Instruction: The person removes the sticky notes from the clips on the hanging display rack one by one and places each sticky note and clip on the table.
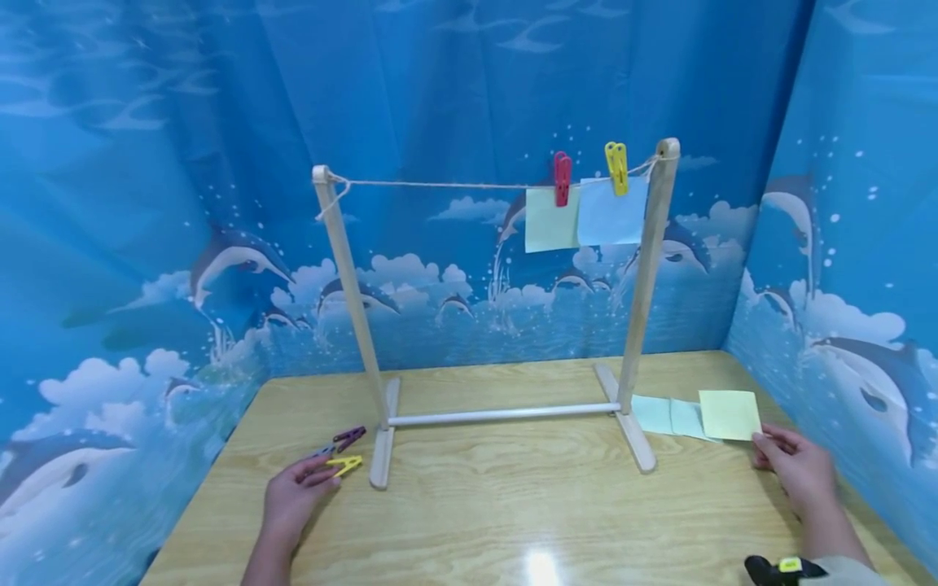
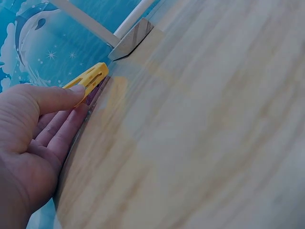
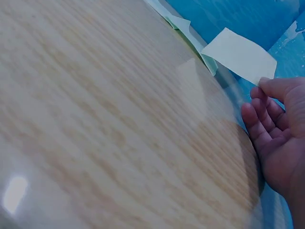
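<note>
Between thumb and fingers my left hand (image 1: 296, 494) pinches a yellow clothespin (image 1: 346, 465), low over the table's left side. A purple clothespin (image 1: 349, 438) and a blue one (image 1: 321, 451) lie just beyond it. On the right, my right hand (image 1: 799, 464) pinches a pale yellow paper square (image 1: 731, 415) by its lower right corner; the right wrist view shows this sheet (image 3: 240, 56) raised off the table. Pale green sheets (image 1: 652, 414) lie beside it, partly covered by the yellow one in the head view.
A wooden frame (image 1: 645, 301) with a string (image 1: 447, 185) across its top stands mid-table. A red clothespin (image 1: 562, 179) holds a green sheet (image 1: 551, 221) there; a yellow clothespin (image 1: 617, 168) holds a blue sheet (image 1: 611, 216). Dolphin-print curtains (image 1: 440, 98) border the table (image 1: 498, 505).
</note>
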The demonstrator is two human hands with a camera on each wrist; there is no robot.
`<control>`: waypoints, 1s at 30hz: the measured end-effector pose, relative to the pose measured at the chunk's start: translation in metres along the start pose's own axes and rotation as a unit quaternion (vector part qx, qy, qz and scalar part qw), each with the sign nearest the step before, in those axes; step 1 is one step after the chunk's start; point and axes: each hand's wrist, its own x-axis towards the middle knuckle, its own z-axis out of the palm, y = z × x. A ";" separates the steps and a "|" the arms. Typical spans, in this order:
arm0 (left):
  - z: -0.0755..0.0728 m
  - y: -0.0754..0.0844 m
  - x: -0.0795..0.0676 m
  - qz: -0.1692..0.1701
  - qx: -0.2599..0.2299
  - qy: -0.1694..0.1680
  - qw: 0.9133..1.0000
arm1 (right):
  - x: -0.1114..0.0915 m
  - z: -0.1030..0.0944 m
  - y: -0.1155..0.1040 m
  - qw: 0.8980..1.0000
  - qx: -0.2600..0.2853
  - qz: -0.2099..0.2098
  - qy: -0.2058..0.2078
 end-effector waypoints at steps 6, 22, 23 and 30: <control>0.003 -0.004 -0.001 0.016 0.011 -0.010 1.000 | 0.000 0.000 0.002 0.989 -0.145 -0.014 0.018; 0.006 -0.006 -0.004 0.048 0.057 0.000 0.997 | 0.003 0.008 0.009 0.968 -0.238 0.011 0.076; 0.006 -0.005 -0.005 0.048 0.060 0.002 0.997 | 0.003 0.009 0.009 0.968 -0.236 0.011 0.080; 0.004 -0.001 -0.008 0.045 0.066 0.014 0.997 | 0.001 0.011 0.005 0.974 -0.204 0.030 0.091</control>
